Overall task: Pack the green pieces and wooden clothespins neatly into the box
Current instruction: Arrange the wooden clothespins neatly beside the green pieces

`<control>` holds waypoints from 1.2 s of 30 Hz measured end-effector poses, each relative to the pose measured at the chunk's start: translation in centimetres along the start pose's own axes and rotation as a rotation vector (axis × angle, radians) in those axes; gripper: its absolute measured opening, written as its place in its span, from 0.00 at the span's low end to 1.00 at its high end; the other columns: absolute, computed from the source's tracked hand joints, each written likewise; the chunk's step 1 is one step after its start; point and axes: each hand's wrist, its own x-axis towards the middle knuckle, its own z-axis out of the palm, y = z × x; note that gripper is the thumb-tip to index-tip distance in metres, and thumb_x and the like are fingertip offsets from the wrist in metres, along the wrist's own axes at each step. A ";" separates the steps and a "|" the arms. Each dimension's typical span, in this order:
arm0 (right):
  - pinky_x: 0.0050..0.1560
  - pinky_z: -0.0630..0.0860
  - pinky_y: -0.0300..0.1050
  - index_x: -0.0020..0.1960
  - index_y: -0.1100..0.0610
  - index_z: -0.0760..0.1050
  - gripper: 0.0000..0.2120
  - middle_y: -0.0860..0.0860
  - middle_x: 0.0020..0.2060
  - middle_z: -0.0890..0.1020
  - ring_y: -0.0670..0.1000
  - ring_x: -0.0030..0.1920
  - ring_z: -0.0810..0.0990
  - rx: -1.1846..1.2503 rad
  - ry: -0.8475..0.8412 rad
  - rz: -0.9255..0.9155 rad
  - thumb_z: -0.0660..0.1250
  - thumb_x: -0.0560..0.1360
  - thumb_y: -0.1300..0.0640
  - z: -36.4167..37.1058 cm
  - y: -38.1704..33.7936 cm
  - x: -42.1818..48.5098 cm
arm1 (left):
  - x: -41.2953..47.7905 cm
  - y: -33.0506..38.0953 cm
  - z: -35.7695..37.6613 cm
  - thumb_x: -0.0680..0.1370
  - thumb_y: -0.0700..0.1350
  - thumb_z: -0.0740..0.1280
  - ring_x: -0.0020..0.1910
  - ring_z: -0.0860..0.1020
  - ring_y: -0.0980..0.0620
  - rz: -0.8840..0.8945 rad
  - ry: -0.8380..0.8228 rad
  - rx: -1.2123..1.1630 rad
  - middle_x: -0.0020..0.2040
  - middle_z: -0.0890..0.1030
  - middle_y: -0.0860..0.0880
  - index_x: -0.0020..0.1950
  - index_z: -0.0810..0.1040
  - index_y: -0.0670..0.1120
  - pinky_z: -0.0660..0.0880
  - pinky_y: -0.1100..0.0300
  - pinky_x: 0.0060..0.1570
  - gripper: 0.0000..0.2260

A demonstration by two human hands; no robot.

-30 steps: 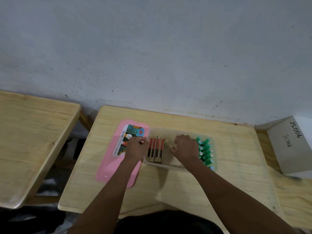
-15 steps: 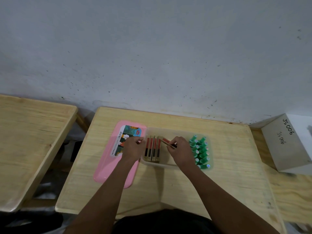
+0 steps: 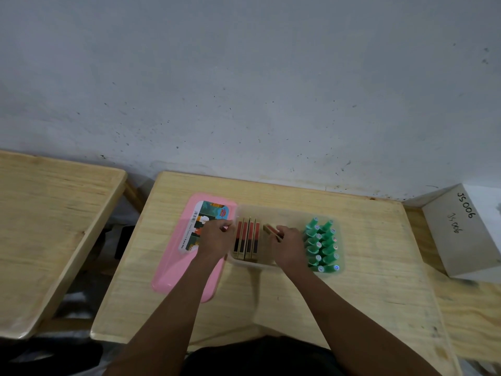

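A clear plastic box [image 3: 282,210] sits mid-table. Several wooden clothespins [image 3: 247,241] with red and dark faces stand in a row at its left end. Several green pieces [image 3: 322,245] fill its right end in two neat columns. My right hand [image 3: 288,246] is inside the box, shut on one more clothespin [image 3: 272,230] that tilts just right of the row. My left hand [image 3: 217,236] rests with curled fingers against the box's left wall; whether it grips the rim or holds something small is hidden.
A pink lid [image 3: 179,267] with a printed label lies left of the box, partly under my left forearm. A white carton [image 3: 466,232] marked JS006 sits on the right. A second wooden table [image 3: 48,226] stands to the left, across a gap.
My right hand has lifted a clothespin out from under its palm and now holds it tilted beside the row. The left hand has stayed at the box's left wall.
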 end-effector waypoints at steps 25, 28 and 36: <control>0.49 0.70 0.40 0.73 0.54 0.66 0.22 0.56 0.55 0.81 0.50 0.49 0.77 0.034 -0.362 -0.043 0.62 0.79 0.58 -1.0 -1.9 2.7 | 0.3 -0.5 0.2 0.78 0.44 0.66 0.57 0.78 0.48 -0.003 0.005 0.007 0.60 0.80 0.42 0.61 0.78 0.40 0.74 0.60 0.51 0.14; 0.53 0.73 0.43 0.73 0.54 0.66 0.22 0.58 0.57 0.80 0.53 0.52 0.78 -0.046 -0.392 -0.114 0.60 0.80 0.60 -0.7 -2.2 2.9 | 0.2 -0.4 0.2 0.78 0.43 0.65 0.53 0.76 0.53 0.019 0.010 0.027 0.59 0.80 0.42 0.61 0.78 0.40 0.72 0.62 0.50 0.14; 0.46 0.71 0.41 0.71 0.53 0.68 0.20 0.55 0.48 0.80 0.51 0.46 0.76 0.022 -0.410 -0.060 0.60 0.80 0.60 -0.8 -2.0 2.6 | 0.1 -0.3 0.2 0.78 0.42 0.65 0.54 0.79 0.49 0.031 0.015 0.005 0.58 0.81 0.41 0.60 0.79 0.38 0.73 0.61 0.51 0.14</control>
